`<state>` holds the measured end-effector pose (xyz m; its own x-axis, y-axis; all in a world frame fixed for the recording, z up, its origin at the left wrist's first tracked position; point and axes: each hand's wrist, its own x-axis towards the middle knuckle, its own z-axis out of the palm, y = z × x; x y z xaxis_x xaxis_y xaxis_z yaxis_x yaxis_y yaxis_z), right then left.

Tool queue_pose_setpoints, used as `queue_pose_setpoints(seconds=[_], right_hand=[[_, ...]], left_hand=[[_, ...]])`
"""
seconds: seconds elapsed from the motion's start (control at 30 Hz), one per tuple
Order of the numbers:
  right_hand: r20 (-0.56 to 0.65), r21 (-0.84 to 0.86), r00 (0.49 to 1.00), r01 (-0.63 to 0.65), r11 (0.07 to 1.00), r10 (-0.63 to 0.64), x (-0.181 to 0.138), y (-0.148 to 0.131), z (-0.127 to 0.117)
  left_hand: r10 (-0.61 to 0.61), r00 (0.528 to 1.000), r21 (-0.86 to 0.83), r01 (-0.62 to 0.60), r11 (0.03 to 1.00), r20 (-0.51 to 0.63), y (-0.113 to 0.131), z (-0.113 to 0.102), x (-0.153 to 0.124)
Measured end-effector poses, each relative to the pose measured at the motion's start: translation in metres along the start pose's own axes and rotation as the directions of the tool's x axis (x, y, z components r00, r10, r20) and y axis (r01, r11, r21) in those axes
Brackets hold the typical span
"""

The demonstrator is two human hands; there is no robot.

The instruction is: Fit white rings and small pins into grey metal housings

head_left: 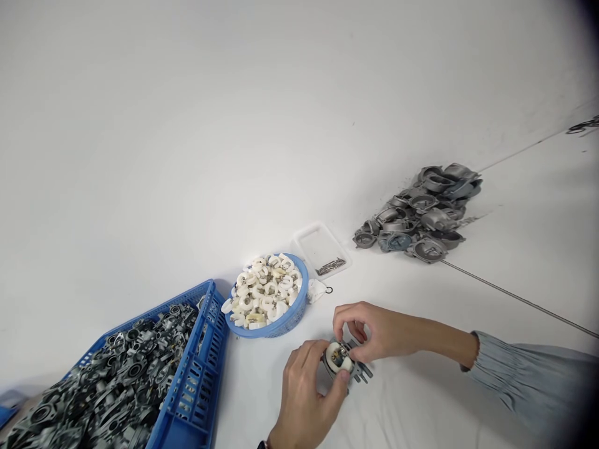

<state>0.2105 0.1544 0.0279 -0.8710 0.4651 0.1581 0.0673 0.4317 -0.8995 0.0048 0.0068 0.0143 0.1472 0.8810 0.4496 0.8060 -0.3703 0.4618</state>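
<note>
Holding a small grey metal casting (361, 372) low over the table (187, 156), two bare hands meet near the bottom centre of the view. The left hand (304, 390) comes up from the bottom edge, and its grip is pressed around the casting's near side, thumb across the lower rim. A white ring (334, 354) sits inside the casting, facing up. The right hand (374, 330) reaches in from the right out of a grey pleated sleeve (515, 374). Its thumb and fingertips are pinched together on the casting's far edge, just above the ring. Whether they also hold some smaller piece is too small to tell.

The work looks fine and close. It would likely go best with the left hand keeping the casting still and level, while the right makes only small fingertip moves.

Just beyond the hands stands a round blue basket (281, 328) heaped with more white rings. Beside it on the right lies a clear tray (312, 239) with a few dark pins (330, 267). At the left is a blue crate (196, 380) full of grey castings. A loose pile (421, 215) of castings lies well apart, farther back on the right.
</note>
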Motion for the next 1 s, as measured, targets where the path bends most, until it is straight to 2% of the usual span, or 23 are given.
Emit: queue_pose_setpoints(seconds=[1.0], right_hand=[[0.026, 0.003, 1.0, 0.014, 1.0, -0.014, -0.0009, 0.0016, -0.0023]], left_hand=[[0.015, 1.0, 0.009, -0.015, 1.0, 0.006, 0.0, -0.0007, -0.0006]])
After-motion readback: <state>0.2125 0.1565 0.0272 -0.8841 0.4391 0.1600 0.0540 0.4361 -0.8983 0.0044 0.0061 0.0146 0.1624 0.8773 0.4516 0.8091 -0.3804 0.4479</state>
